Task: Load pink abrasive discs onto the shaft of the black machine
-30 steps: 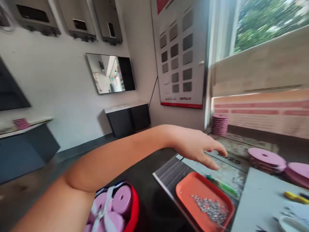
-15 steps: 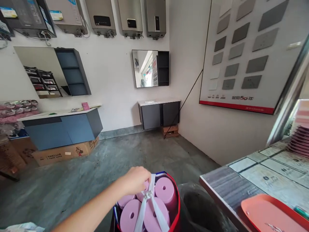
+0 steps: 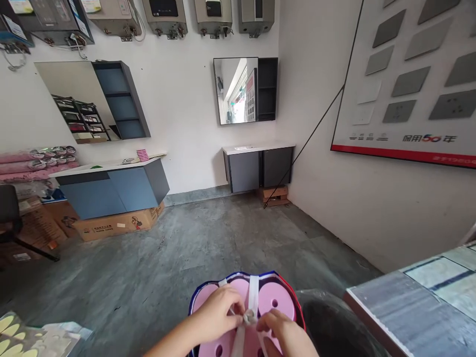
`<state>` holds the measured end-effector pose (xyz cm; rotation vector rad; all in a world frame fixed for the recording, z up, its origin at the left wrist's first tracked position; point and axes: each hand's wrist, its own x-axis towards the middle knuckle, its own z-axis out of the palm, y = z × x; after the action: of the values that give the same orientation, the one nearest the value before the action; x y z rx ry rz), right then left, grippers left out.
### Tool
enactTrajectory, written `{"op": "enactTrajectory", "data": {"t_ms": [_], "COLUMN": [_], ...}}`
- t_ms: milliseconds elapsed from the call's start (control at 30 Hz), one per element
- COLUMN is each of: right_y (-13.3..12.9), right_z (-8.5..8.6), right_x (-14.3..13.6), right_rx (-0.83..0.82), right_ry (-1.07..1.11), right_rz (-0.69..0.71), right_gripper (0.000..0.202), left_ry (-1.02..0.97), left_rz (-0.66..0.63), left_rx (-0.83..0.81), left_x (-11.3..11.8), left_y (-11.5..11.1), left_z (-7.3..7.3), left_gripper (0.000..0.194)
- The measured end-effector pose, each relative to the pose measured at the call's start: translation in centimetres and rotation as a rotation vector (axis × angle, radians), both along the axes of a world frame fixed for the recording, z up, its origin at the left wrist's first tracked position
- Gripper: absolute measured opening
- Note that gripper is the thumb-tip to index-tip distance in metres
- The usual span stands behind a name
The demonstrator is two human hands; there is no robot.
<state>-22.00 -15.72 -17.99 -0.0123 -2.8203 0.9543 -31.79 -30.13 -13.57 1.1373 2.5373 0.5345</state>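
Observation:
White fabric straps (image 3: 253, 292) cross over a bag (image 3: 299, 308) with a blue and red rim and meet in a knot (image 3: 249, 317). Inside the bag stand several pink cylinders (image 3: 277, 296), each with a small hole in its top. My left hand (image 3: 222, 312) comes from the left, its thumb and fingers closed on the strap at the knot. From the lower right, my right hand (image 3: 285, 333) reaches to the knot's other side, fingers curled and pinching the strap there. Its lower part is cut off by the frame's edge.
Right of the bag is a dark bin lined with clear plastic (image 3: 327, 322), beside a table corner (image 3: 386, 307). Sheets with yellow ovals (image 3: 22, 334) lie at lower left. A blue cabinet (image 3: 122, 191) rests on a cardboard box (image 3: 111, 226) by the wall.
My right hand has come into view at the knot. My left hand has moved slightly right and down, from the upper strap to the knot. The view has shifted left and down.

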Motion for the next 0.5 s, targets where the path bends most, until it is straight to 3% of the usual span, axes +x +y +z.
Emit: {"op": "enactTrajectory", "data": {"t_ms": [233,500], "right_y": [-2.3,-2.1], "right_z": [-0.2,-0.6], "right_x": [-2.9,-2.7], "right_rx": [0.122,0.078], "right_ry": [0.073,0.113], "right_rz": [-0.112,-0.076], "right_gripper": [0.02,0.019], "left_ry": [-0.063,0.098], "left_rz": [0.161,0.32], "left_rx": [0.17,0.208], "left_x": [0.2,0.1], "left_y": [-0.4,-0.1], "left_z": [-0.8,-1.6], "left_gripper": [0.008,0.011]}}
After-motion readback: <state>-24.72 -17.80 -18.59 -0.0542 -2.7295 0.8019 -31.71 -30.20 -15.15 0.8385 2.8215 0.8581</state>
